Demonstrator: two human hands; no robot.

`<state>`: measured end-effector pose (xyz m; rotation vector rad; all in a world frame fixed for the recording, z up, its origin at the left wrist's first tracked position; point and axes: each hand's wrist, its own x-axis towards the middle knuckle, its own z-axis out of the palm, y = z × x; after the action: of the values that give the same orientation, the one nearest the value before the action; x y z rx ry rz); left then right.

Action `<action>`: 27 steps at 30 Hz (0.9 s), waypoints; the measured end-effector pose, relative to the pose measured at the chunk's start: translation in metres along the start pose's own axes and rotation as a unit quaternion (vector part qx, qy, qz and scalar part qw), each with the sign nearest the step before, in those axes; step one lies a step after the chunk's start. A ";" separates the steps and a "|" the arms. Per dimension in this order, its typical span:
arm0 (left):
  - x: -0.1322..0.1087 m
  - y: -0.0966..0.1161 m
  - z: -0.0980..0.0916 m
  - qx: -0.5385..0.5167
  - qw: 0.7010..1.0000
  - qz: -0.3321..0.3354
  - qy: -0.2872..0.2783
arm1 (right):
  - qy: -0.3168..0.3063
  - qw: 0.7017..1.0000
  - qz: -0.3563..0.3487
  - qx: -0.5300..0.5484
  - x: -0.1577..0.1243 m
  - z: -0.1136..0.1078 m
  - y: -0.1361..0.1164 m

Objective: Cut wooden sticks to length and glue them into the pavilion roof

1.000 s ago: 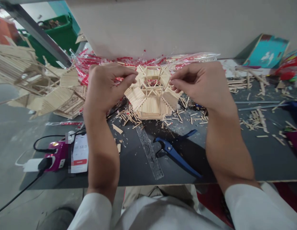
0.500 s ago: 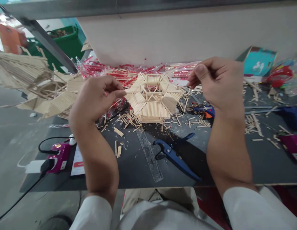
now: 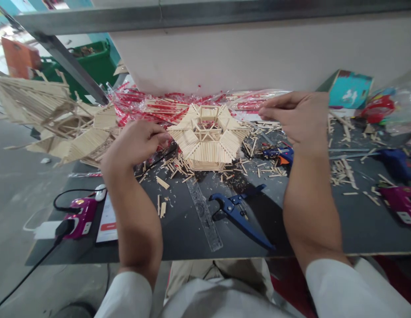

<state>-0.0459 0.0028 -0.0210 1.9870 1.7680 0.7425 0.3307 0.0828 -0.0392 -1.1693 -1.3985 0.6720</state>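
A small roof-shaped model made of wooden sticks [image 3: 210, 151] stands in the middle of the workbench, with an open lattice centre. Close by its left tip is my left hand [image 3: 134, 143], its thumb and fingers pinched together; whether they touch the model I cannot tell. My right hand [image 3: 296, 115] is raised to the right of the model and apart from it, thumb and forefinger pressed together. Anything between the fingertips of either hand is too small to make out. Below the right hand lies a blue glue gun [image 3: 278, 153] with an orange trigger.
A clear ruler [image 3: 205, 216] and a blue cutter [image 3: 243, 221] lie in front. Stick offcuts [image 3: 175, 167] surround the model. Bagged sticks [image 3: 152, 106] line the wall. At left are a larger stick model [image 3: 76, 141], a purple power strip [image 3: 81, 216] and a phone [image 3: 107, 221].
My left fingers have shifted slightly down and curled at the model's left tip. My right thumb and forefinger have straightened into a pinch. The whole view has moved a little.
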 end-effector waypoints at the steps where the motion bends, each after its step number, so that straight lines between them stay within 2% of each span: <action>1: 0.001 -0.001 0.002 0.009 0.999 -0.013 -0.028 | -0.004 1.000 0.002 -0.011 0.001 0.002 0.004; 3: 0.004 -0.003 0.005 0.037 0.996 -0.035 -0.075 | -0.006 0.999 -0.007 -0.037 0.004 0.006 0.014; 6: 0.006 -0.006 0.009 0.024 0.994 -0.062 -0.087 | -0.024 0.996 0.000 -0.091 0.009 0.009 0.032; 10: 0.010 -0.009 0.013 0.044 0.992 -0.062 -0.099 | -0.096 0.979 0.011 -0.182 0.011 0.015 0.052; 12: 0.012 -0.009 0.016 0.067 0.991 -0.057 -0.102 | -0.128 0.980 0.030 -0.148 0.009 0.021 0.057; 15: 0.016 -0.007 0.021 0.084 0.990 -0.034 -0.107 | -0.186 0.975 0.111 -0.040 0.005 0.030 0.057; 17: 0.020 -0.005 0.026 0.087 0.990 -0.021 -0.110 | -0.212 0.967 0.144 -0.005 0.003 0.030 0.053; 21: 0.031 -0.011 0.043 0.017 0.995 -0.052 -0.078 | -0.242 0.953 0.181 0.009 0.004 0.016 0.042; 25: 0.045 -0.022 0.068 -0.088 0.994 -0.056 0.022 | -0.284 0.938 0.197 -0.014 0.003 -0.001 0.030; 27: 0.049 -0.025 0.077 -0.169 0.983 -0.070 0.030 | -0.293 0.935 0.197 -0.042 0.001 -0.004 0.025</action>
<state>-0.0149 0.0593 -0.0902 1.6155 1.6644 0.9903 0.3416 0.0918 -0.0603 -1.4015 -1.7057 1.3406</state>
